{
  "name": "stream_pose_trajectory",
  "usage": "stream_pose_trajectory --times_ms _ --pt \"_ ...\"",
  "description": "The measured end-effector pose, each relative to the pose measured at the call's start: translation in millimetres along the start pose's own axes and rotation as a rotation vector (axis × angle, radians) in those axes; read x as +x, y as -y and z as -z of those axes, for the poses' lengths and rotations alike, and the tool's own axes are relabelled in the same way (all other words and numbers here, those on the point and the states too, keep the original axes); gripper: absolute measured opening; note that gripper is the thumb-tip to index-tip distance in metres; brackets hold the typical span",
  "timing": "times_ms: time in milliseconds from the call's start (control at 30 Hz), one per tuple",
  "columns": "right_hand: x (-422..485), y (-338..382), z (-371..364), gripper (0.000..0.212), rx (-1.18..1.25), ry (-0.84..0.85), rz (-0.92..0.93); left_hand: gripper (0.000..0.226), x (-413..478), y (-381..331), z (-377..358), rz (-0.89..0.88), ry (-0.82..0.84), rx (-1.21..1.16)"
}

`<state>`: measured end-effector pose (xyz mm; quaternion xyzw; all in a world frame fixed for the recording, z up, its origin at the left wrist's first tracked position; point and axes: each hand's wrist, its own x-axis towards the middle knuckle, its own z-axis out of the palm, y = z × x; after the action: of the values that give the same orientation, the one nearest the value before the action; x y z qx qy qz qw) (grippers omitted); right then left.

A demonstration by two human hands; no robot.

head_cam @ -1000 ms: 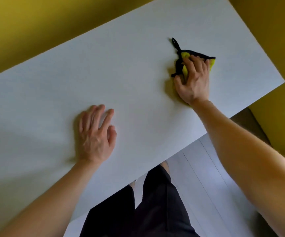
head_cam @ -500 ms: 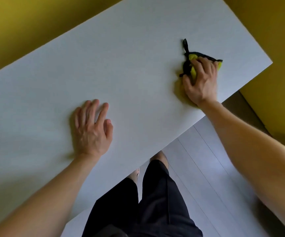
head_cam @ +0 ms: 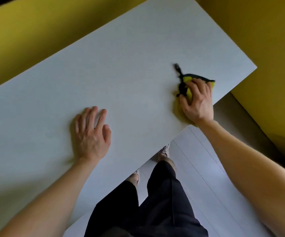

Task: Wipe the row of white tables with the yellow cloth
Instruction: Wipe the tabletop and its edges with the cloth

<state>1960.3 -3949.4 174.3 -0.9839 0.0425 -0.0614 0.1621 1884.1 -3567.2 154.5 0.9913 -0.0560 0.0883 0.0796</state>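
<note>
White desk [head_cam: 121, 74], yellow walls [head_cam: 35, 31], pale floor [head_cam: 206, 177]. Right hand [head_cam: 198, 103] fingers curled round yellow cloth [head_cam: 187, 79] near desk corner; left hand [head_cam: 90, 135] flat on desk, fingers straight.

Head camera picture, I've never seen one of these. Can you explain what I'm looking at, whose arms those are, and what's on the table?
There is no machine here. The picture comes from a camera worn on a person's head, looking forward and down, so the two bare arms are that person's own. The left hand rests flat and open on the white table. The right hand grips a bunched yellow cloth with black edging and presses it on the table near the right-hand corner. Below the table's edge you see the person's dark trousers and a pale floor.
</note>
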Motion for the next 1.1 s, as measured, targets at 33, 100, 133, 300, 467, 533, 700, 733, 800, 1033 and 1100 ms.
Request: stream_pose_trajectory --times_ms 33,100,133,300,467,533,700,733,800,1033,1100 --pt "3 2 -4 0.057 -0.017 -0.021 -0.063 0.048 1 0 -1 0.0 -0.001 -0.001" --pt "-18 36 -18 0.058 0.009 -0.049 -0.059 0.047 3 1 0 0.008 -0.005 -0.013" --pt "-41 62 -24 0.059 0.044 -0.017 0.012 0.047 4 0 1 0.016 -0.01 -0.023" --pt "-112 119 -31 0.062 0.204 0.312 0.575 0.042 35 -26 1 -0.059 -0.055 -0.065" --pt "-12 -24 0 0.057 0.16 0.147 0.426 0.042 85 -82 -7 -0.092 0.002 -0.1" --pt "42 -93 20 0.057 0.094 0.014 0.139 0.045 98 -103 -7 -0.111 0.035 -0.093" --pt "76 -109 16 0.061 -0.031 -0.058 -0.204 0.09 124 -149 0 -0.052 0.244 -0.08" --pt "59 -85 11 0.06 -0.007 -0.044 -0.129 0.103 129 -156 3 -0.037 0.307 -0.065" --pt "16 -38 3 0.059 0.09 0.074 0.152 0.126 147 -166 7 -0.014 0.457 0.005" --pt "70 -103 17 0.064 0.086 0.256 0.545 0.16 196 -183 11 0.22 0.795 0.15" --pt "131 -158 26 0.066 0.043 0.137 0.297 0.159 196 -186 9 0.255 0.806 0.141"
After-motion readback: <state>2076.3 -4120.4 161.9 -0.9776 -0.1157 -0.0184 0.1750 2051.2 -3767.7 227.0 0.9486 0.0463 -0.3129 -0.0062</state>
